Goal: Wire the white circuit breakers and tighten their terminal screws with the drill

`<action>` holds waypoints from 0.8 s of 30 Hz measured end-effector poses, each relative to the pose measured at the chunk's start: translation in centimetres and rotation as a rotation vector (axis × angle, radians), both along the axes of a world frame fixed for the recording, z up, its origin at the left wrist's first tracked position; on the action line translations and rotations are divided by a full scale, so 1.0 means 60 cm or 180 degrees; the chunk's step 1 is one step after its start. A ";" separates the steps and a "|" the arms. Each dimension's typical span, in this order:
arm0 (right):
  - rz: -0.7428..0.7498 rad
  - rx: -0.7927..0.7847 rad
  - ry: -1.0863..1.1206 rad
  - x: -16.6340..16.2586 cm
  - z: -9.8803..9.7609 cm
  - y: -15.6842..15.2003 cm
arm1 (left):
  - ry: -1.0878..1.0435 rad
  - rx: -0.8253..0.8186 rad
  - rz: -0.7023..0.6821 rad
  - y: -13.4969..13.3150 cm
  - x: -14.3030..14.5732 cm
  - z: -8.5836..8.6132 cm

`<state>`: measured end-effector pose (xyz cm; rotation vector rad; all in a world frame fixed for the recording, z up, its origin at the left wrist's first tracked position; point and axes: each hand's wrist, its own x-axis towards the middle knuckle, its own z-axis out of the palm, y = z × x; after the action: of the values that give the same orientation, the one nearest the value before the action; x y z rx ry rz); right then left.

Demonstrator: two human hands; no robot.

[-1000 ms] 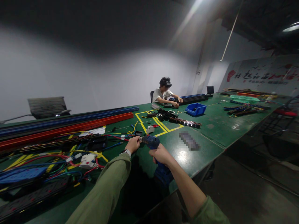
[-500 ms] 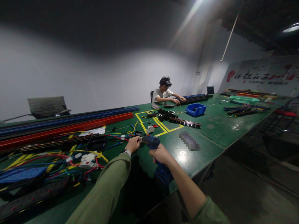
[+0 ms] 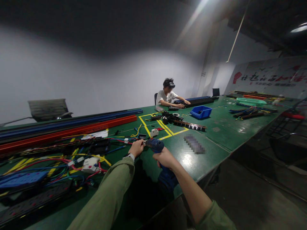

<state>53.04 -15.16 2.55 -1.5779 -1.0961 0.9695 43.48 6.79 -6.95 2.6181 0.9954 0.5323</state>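
Note:
My right hand (image 3: pixel 165 158) is wrapped round the handle of a blue cordless drill (image 3: pixel 155 145), whose nose points left. At the drill's tip, my left hand (image 3: pixel 136 148) is closed in a pinch; the small piece between its fingers is too small to name. Just beyond the hands, a white breaker-like block (image 3: pixel 154 132) with a red part lies on the green table (image 3: pixel 211 140). Left of my left hand are coloured wires (image 3: pixel 117 149) and another white block (image 3: pixel 91 164).
Long orange (image 3: pixel 115 123) and blue rails (image 3: pixel 120 114) lie at the left. Black power strips (image 3: pixel 35 201) fill the near left. A blue bin (image 3: pixel 200 112) stands beyond a blurred flat object (image 3: pixel 194 144). Across the table, a co-worker (image 3: pixel 168 94) handles black rails (image 3: pixel 199 101).
My hands and the drill have hardly moved. Across the table, the co-worker's hands have shifted slightly along the black rails.

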 end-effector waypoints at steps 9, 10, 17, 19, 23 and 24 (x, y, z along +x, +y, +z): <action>-0.0065 -0.0104 -0.0057 -0.005 0.007 -0.001 | 0.0019 -0.0027 0.0023 0.003 0.000 -0.005; -0.0072 -0.0127 -0.0069 -0.005 0.009 -0.001 | 0.0013 -0.0021 0.0010 0.004 0.000 -0.006; -0.0079 -0.0189 -0.0124 -0.007 0.012 -0.002 | -0.0104 0.0072 -0.0114 0.018 0.003 -0.024; -0.0077 -0.0199 -0.0106 -0.006 0.010 -0.002 | -0.0098 0.0077 -0.0120 0.022 0.003 -0.028; -0.0044 -0.0171 -0.0062 -0.004 0.007 -0.001 | -0.0091 0.0113 -0.0113 0.026 0.004 -0.035; -0.0036 -0.0151 -0.0057 -0.004 0.006 -0.001 | -0.0097 0.0124 -0.0120 0.027 0.004 -0.036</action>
<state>52.79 -15.19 2.94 -1.6323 -1.0826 0.9819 43.72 8.44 -9.10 2.6490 0.9337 0.5865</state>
